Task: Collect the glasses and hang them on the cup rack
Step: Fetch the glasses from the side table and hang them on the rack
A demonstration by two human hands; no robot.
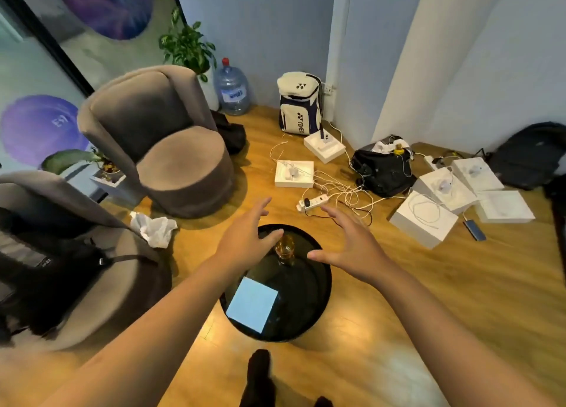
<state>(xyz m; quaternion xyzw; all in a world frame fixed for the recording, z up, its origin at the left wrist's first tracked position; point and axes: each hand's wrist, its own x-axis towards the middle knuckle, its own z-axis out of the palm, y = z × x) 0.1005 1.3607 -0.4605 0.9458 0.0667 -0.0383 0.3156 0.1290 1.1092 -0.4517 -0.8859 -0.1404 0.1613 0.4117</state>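
Note:
A small clear glass with an amber tint stands upright near the far edge of a round black side table. My left hand hovers just left of the glass with its fingers spread and its thumb close to the rim. To the right of the glass, my right hand is held open with fingers stretched forward and apart. Neither hand holds anything. No cup rack shows in this view.
A pale blue square sheet lies on the table's near side. Two grey armchairs stand on the left, one bearing a black backpack. White boxes, a power strip, cables and bags crowd the wooden floor behind.

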